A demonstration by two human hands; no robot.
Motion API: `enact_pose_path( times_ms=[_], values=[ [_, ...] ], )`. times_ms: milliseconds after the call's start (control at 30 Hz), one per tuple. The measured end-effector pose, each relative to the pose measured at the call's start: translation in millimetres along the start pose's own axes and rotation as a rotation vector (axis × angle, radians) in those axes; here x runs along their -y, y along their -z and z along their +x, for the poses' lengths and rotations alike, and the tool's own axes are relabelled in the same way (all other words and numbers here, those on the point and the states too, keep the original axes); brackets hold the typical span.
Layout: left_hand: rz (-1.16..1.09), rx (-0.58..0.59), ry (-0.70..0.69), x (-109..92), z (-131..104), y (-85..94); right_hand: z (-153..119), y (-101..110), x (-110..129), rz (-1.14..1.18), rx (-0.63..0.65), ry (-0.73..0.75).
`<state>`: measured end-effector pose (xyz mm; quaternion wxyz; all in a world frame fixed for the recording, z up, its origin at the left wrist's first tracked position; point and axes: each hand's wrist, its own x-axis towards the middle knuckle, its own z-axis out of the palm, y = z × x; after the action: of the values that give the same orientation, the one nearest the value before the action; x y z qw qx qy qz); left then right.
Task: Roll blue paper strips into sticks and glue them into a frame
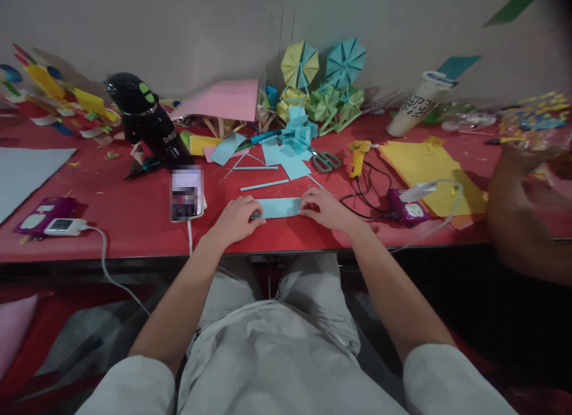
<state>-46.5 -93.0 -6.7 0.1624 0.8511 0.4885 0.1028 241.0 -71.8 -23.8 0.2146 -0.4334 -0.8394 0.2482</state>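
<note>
A light blue paper strip (280, 208) lies lengthwise near the front edge of the red table, between my two hands. My left hand (238, 218) is closed on its left end with curled fingers; a small dark bit shows under the fingertips, too small to name. The strip's right end is pinched by my right hand (326, 208), thumb and fingers bent together. Just beyond the strip lie a thin blue paper stick (264, 185) and flat pieces of blue paper (292, 162). Grey-handled scissors (326, 161) rest behind my right hand.
A phone (186, 194) and a black bottle (154, 120) stand to the left. Toward the right are a yellow glue gun (358, 156) with its cable, a purple power socket (407, 208), yellow paper sheets (429, 171) and a cup (417, 105). Another person's arm (513, 206) reaches in at far right.
</note>
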Motion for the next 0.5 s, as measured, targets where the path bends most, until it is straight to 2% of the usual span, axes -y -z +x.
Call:
enact_pose_path(
  times_ms=[200, 500],
  values=[
    [-0.018, -0.004, -0.021, -5, 2, -0.1, 0, 0, 1, -0.005, -0.002, 0.007],
    [0.042, 0.032, -0.011, -12, 4, -3.3, 10, -18, 27, -0.053, 0.033, 0.031]
  ],
)
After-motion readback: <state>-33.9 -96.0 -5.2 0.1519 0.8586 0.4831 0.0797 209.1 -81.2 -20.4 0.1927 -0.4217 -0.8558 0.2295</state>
